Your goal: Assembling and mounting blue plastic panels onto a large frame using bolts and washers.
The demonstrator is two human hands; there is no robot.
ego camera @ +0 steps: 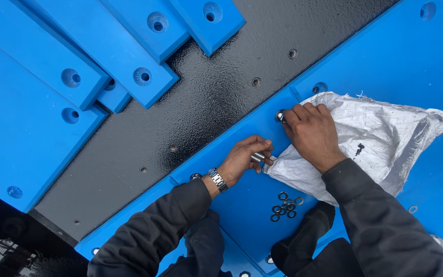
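Observation:
My left hand (246,156) holds a short silver metal bolt (258,157) between its fingers, just above a blue plastic panel (242,133). A steel watch (218,180) is on that wrist. My right hand (311,133) presses its fingertips on a metal fastener (280,116) seated in a hole of the same blue panel. Its palm rests on a white woven sack (375,143) lying to the right. Several loose metal washers (284,206) lie on the blue panel below the hands.
A black textured steel plate (206,102) with small bolt holes runs diagonally under the panels. More blue panels (93,56) with recessed holes are stacked at the upper left. Another large blue panel (411,61) lies at the upper right. My dark-clothed knees are at the bottom edge.

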